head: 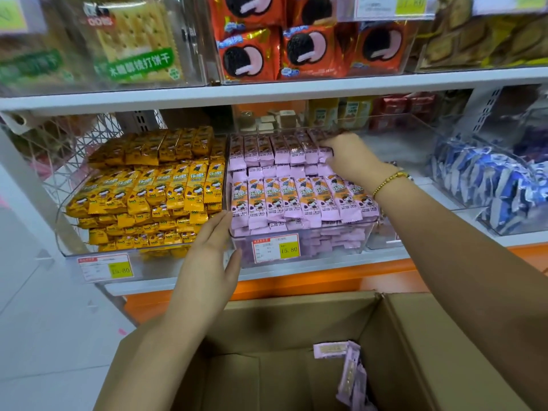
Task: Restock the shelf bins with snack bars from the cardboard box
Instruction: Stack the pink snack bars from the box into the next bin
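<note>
- Snack bars in pink wrappers filled a clear bin on the middle shelf, lying in neat rows front and back.
- The left hand lay flat against the bin's front left corner, fingers straight and together, thumb held apart.
- The right hand reached to the right end of the rear row. Its thumb lay over the end bar; the other fingers bent down out of sight, so whether they clamped a bar could not be told.
- A gold bracelet circled the right wrist.
- The cardboard box stood open below the shelf, with a few loose pink bars left at its right side.
- Yellow bars filled the neighbouring bin just to the left.
- A price tag hung on the pink bin's front.
</note>
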Demonstrator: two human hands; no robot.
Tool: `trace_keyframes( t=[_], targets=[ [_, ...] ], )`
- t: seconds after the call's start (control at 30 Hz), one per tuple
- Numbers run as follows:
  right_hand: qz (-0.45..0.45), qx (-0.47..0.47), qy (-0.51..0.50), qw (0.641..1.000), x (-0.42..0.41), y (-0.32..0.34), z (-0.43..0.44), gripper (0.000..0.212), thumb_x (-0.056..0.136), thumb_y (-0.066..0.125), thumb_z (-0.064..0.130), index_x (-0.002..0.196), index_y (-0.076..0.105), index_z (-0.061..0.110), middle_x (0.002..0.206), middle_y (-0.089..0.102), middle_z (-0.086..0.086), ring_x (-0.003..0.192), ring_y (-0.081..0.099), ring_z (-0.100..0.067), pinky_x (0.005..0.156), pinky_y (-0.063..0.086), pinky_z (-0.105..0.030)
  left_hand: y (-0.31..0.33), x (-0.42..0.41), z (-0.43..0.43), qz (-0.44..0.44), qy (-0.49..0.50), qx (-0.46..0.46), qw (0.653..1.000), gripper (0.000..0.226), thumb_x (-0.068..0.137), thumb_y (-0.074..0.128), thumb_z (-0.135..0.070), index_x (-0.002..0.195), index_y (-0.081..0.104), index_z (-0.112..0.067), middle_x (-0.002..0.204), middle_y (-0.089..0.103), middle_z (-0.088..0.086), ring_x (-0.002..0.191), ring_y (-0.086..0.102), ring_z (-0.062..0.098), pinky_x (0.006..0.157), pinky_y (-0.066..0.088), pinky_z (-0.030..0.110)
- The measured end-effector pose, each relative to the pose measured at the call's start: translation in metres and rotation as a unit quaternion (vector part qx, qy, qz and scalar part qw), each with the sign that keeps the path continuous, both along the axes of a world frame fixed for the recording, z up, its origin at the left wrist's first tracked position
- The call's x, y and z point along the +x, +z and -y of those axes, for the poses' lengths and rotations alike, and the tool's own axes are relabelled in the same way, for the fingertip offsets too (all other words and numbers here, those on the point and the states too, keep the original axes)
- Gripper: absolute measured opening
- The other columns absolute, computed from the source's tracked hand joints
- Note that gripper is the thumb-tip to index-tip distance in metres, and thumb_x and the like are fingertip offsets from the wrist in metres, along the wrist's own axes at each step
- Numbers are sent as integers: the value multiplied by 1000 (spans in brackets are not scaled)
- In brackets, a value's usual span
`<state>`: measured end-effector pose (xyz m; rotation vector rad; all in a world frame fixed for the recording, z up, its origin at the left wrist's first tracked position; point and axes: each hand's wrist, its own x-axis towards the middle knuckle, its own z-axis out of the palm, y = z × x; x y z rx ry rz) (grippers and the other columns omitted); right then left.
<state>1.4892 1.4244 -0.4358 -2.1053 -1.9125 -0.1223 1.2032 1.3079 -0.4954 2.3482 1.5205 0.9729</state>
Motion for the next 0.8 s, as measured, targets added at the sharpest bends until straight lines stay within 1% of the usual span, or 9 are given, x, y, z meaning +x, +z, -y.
trace_keyframes(
  t=[0.07, 0.13, 0.23, 0.3, 0.4, 0.5, 0.57, 0.7, 0.8],
  targets=[
    [-45, 34, 2, 998, -3, -1, 13, 35, 90, 52, 3, 123, 62, 9, 123, 56, -20, 112, 54, -32, 94, 43, -31, -2, -1, 1, 1, -7, -4, 1000, 57, 90, 60, -14, 143, 39, -12, 148, 38, 0, 134, 36, 14, 101, 22, 10],
    [-70, 73, 28, 994, -11, -3, 40, 16, 90, 56, 12, 101, 67, 7, 104, 57, -13, 99, 56, -27, 79, 40, -28, -5, -2, 5, 16, -16, -9, 1000, 49, 89, 62, -16, 136, 49, -12, 141, 46, 1, 130, 42, 16, 103, 32, 19],
    [-86, 49, 103, 990, -30, -13, 95, 23, 88, 64, 26, 73, 60, 9, 70, 56, -1, 75, 56, -21, 69, 36, -28, -13, -1, 19, 48, -29, 5, 998, 7, 89, 63, -20, 95, 63, -16, 101, 61, -2, 97, 58, 16, 84, 48, 29],
    [-81, -13, 154, 985, -41, -27, 130, 25, 87, 67, 31, 69, 56, 17, 62, 50, 9, 70, 53, -16, 66, 33, -28, -21, 0, 31, 51, -42, -22, 998, 17, 89, 62, -27, 76, 57, -18, 81, 59, -5, 79, 58, 14, 73, 49, 33],
    [-87, -86, 223, 967, -54, -58, 171, 22, 86, 68, 34, 71, 56, 21, 62, 47, 15, 64, 48, -6, 60, 36, -27, -36, 4, 55, -1, -52, -92, 994, 27, 89, 60, -33, 69, 53, -18, 71, 57, -2, 68, 54, 15, 64, 44, 33],
    [-130, -164, 241, 948, -57, -98, 195, 15, 85, 68, 32, 79, 62, 20, 70, 54, 14, 63, 47, 1, 63, 39, -20, -51, 9, 83, -75, -62, -168, 981, 29, 91, 56, -39, 69, 50, -22, 67, 56, -4, 66, 53, 13, 57, 34, 27],
    [-118, -241, 216, 939, -54, -129, 202, 16, 85, 69, 29, 92, 65, 16, 84, 62, 7, 72, 51, -3, 67, 41, -24, -63, 11, 101, -116, -77, -231, 963, 25, 90, 56, -41, 74, 53, -22, 72, 59, -5, 70, 56, 11, 61, 40, 26],
    [-37, -432, 158, 887, -47, -188, 206, 32, 86, 67, 25, 112, 65, 6, 106, 65, -6, 90, 57, -22, 72, 41, -28, -91, 9, 137, -179, -120, -398, 892, 30, 82, 65, -51, 91, 62, -23, 89, 66, -6, 86, 60, 9, 80, 51, 31],
    [32, -468, 126, 874, -48, -223, 214, 31, 90, 61, 20, 113, 63, -2, 116, 65, -16, 103, 61, -32, 75, 47, -32, -104, 0, 166, -189, -139, -499, 834, 43, 72, 73, -56, 100, 65, -24, 96, 68, -9, 91, 61, 6, 82, 50, 26]
  ],
)
